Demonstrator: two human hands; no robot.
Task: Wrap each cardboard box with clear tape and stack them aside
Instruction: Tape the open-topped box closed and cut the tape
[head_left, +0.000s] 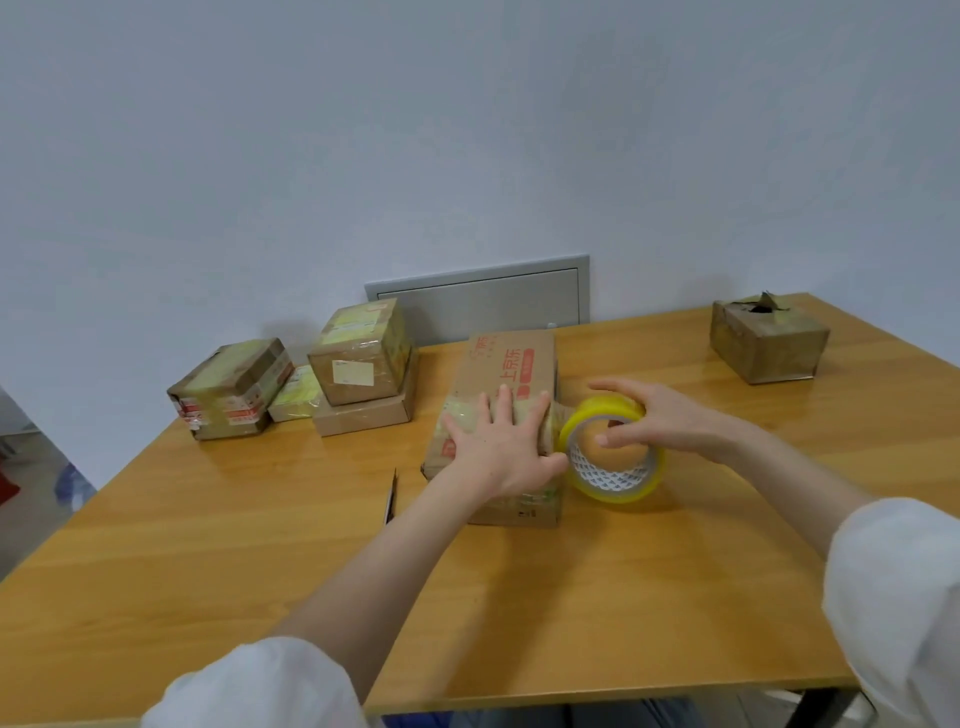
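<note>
Pile looks taped, mid box underway w/ left hand fingers flat on it, right hand gripping tape, far box not done yet imo.

Box top partly under left hand

Counts: 6 cardboard boxes, 1 tape roll, 2 hands, 1 table, 1 wall panel.
Boxes: left cluster 4 = taped box, small box, flat box, upper box; 1 center box; 1 far-right box. Hands: left hand, right hand.
</note>
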